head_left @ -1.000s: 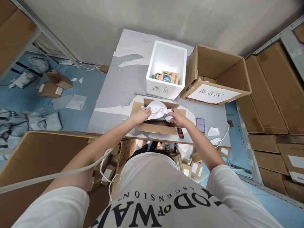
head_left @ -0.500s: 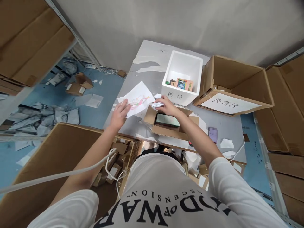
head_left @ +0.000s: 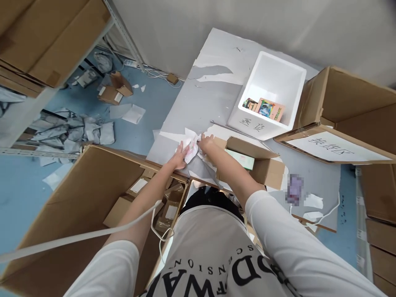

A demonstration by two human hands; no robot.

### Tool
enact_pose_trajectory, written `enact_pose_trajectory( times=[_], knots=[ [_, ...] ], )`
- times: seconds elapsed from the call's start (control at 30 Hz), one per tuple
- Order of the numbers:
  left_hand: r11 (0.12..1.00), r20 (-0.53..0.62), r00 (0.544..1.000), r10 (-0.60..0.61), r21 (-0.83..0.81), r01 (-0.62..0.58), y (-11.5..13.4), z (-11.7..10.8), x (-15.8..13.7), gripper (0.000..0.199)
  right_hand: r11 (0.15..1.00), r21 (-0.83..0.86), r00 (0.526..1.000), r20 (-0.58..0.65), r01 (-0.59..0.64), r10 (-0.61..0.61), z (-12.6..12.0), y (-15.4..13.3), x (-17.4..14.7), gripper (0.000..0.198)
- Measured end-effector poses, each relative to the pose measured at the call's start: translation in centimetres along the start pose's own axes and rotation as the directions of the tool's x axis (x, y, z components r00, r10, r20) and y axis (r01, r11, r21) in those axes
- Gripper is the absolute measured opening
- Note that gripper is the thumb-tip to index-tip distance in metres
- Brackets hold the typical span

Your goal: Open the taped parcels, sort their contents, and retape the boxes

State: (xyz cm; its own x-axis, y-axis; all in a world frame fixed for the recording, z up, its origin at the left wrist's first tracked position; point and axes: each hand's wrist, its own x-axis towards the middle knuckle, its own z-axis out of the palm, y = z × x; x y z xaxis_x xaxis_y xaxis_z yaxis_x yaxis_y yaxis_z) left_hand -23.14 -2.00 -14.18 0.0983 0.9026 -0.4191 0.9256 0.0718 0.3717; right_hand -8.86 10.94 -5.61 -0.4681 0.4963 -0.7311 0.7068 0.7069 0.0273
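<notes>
My left hand (head_left: 178, 156) grips the near side of a sheet of paper (head_left: 192, 149) with pink print, which is now crumpled. My right hand (head_left: 206, 144) is closed on the right side of the same white bundle, just left of an open small cardboard box (head_left: 274, 172). Inside that box lies a pale green and white box (head_left: 243, 159), partly hidden by my right forearm. Both hands are low over the front left part of the grey table (head_left: 213, 99).
Behind the small box stands a white foam box (head_left: 280, 72) holding several colourful packs (head_left: 268, 109). A large labelled carton (head_left: 309, 123) is at right, beyond a phone (head_left: 294, 189) with a cable. A big open carton (head_left: 77, 198) of parcels is below left; a white bar (head_left: 83, 234) crosses it.
The flat printed sheet has become crumpled between my hands, which have come closer together and nearer the table's front edge. The view has shifted, so the table sits farther right.
</notes>
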Motion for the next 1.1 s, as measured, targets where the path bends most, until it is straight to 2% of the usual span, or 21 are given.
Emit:
enact_pose_trajectory(
  times=[0.07, 0.17, 0.23, 0.3, 0.33, 0.37, 0.4, 0.43, 0.47, 0.5, 0.57, 0.6, 0.67, 0.7, 0.8, 0.87, 0.97, 1.1],
  knots=[
    [0.999, 0.043, 0.999, -0.011, 0.039, 0.009, 0.5, -1.0, -0.1, 0.102, 0.998, -0.059, 1.0, -0.002, -0.003, 0.003, -0.3, -0.4, 0.0, 0.077],
    [0.996, 0.029, 0.998, -0.055, 0.079, 0.053, 1.6, -2.7, -0.1, 0.089, 0.998, -0.032, 0.989, -0.14, 0.045, -0.049, -1.2, -0.5, -1.9, 0.066],
    [0.995, -0.082, 0.993, -0.09, 0.036, 0.093, 2.7, -3.7, -0.1, 0.071, 0.992, 0.012, 0.941, -0.318, 0.124, -0.114, -1.2, 0.5, -5.0, 0.049],
    [0.997, -0.245, 0.967, -0.069, -0.035, 0.062, 4.2, -4.6, -0.5, 0.056, 0.974, 0.08, 0.853, -0.501, 0.21, -0.143, 0.1, 2.5, -9.2, 0.034],
    [0.998, -0.322, 0.946, -0.023, -0.066, 0.002, 5.3, -5.0, -0.9, 0.05, 0.965, 0.145, 0.827, -0.552, 0.218, -0.104, 1.3, 4.0, -11.5, 0.032],
    [0.993, -0.387, 0.921, 0.044, -0.086, -0.084, 6.4, -5.4, -1.3, 0.046, 0.958, 0.228, 0.83, -0.558, 0.171, -0.015, 2.8, 5.6, -13.7, 0.032],
    [0.978, -0.435, 0.892, 0.125, -0.095, -0.183, 7.7, -5.8, -1.8, 0.043, 0.946, 0.316, 0.84, -0.529, 0.068, 0.116, 4.5, 7.3, -15.5, 0.033],
    [0.954, -0.458, 0.863, 0.212, -0.096, -0.285, 9.2, -6.1, -2.3, 0.041, 0.929, 0.367, 0.854, -0.471, -0.036, 0.219, 6.2, 8.9, -17.0, 0.033],
    [0.92, -0.449, 0.839, 0.307, -0.084, -0.382, 10.7, -6.3, -2.7, 0.04, 0.919, 0.379, 0.877, -0.398, -0.111, 0.27, 7.9, 10.5, -17.8, 0.033],
    [0.88, -0.405, 0.817, 0.41, -0.062, -0.472, 12.3, -6.5, -3.0, 0.039, 0.927, 0.351, 0.907, -0.336, -0.13, 0.254, 9.4, 11.7, -18.1, 0.034],
    [0.79, -0.23, 0.769, 0.597, 0.001, -0.613, 15.3, -6.3, -3.2, 0.043, 0.962, 0.27, 0.956, -0.272, -0.029, 0.105, 11.4, 13.3, -17.1, 0.041],
    [0.752, -0.125, 0.744, 0.657, 0.036, -0.658, 16.6, -5.9, -3.1, 0.048, 0.969, 0.241, 0.964, -0.266, 0.049, 0.018, 11.9, 13.5, -16.0, 0.046],
    [0.71, 0.039, 0.716, 0.697, 0.108, -0.696, 18.6, -4.9, -2.7, 0.062, 0.964, 0.212, 0.957, -0.272, 0.16, -0.099, 12.1, 13.0, -13.2, 0.06],
    [0.704, 0.085, 0.718, 0.691, 0.148, -0.695, 19.3, -4.3, -2.5, 0.068, 0.964, 0.202, 0.956, -0.27, 0.176, -0.118, 11.9, 12.5, -11.8, 0.064],
    [0.706, 0.132, 0.751, 0.647, 0.27, -0.655, 20.2, -2.5, -1.9, 0.079, 0.98, 0.139, 0.968, -0.228, 0.139, -0.105, 11.4, 10.8, -8.7, 0.064],
    [0.705, 0.143, 0.774, 0.617, 0.338, -0.624, 20.4, -1.6, -1.7, 0.078, 0.992, 0.095, 0.978, -0.197, 0.089, -0.069, 11.5, 10.1, -7.7, 0.056],
    [0.696, 0.145, 0.792, 0.593, 0.401, -0.595, 20.5, -0.8, -1.6, 0.064, 0.996, 0.074, 0.982, -0.186, 0.046, -0.032, 12.2, 10.2, -7.6, 0.051],
    [0.698, 0.118, 0.803, 0.584, 0.433, -0.571, 20.5, -0.2, -1.5, 0.054, 0.991, 0.093, 0.972, -0.221, 0.099, -0.076, 12.6, 11.5, -8.6, 0.06]
  ],
)
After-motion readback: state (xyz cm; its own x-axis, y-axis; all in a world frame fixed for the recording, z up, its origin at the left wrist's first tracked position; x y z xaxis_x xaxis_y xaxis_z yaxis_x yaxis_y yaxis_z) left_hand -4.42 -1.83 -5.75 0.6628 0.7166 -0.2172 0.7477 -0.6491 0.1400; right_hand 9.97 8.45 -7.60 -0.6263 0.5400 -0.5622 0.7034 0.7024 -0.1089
